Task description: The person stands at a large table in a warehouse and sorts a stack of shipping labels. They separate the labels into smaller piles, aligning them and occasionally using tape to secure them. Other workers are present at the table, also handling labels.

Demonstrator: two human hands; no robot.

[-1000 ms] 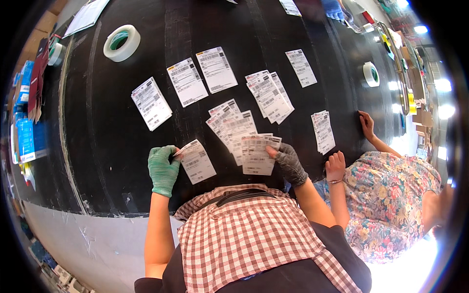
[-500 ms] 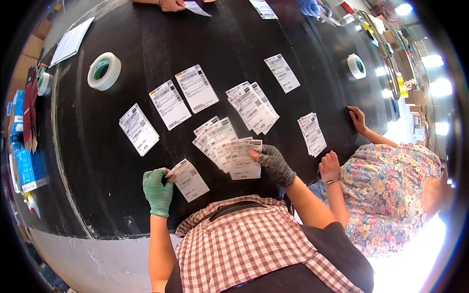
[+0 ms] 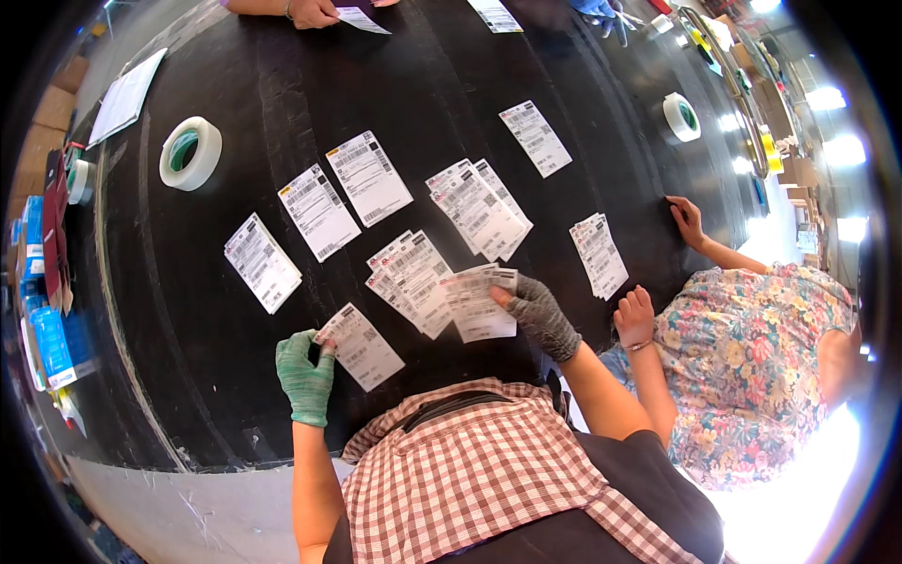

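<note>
Two gloved hands of mine are at the near edge of the black table (image 3: 188, 395). My left hand (image 3: 305, 376), in a green glove, has its fingers curled and pinches the near corner of one white shipping label (image 3: 361, 346), which lies flat on the table just in front of my checked shirt. My right hand (image 3: 540, 318), in a dark grey glove, rests with the thumb and fingers closed on a small fanned stack of labels (image 3: 479, 301); this stack overlaps a second fanned pile (image 3: 413, 277) to its left. A little farther lie three single labels in a row, the left one (image 3: 262, 261), the middle one (image 3: 318, 211) and the right one (image 3: 368, 177), and beside them another pile (image 3: 479, 209). To my right a person in a flowered blouse has one hand (image 3: 636, 315) near a small stack (image 3: 598, 254) and the other hand (image 3: 688, 218) flat on the table. Farther away there are a roll of tape (image 3: 191, 152) on the left, one more label (image 3: 535, 138), and a second roll (image 3: 682, 117) on the right. At the far edge another person's hand (image 3: 315, 11) touches a paper (image 3: 359, 19).
</note>
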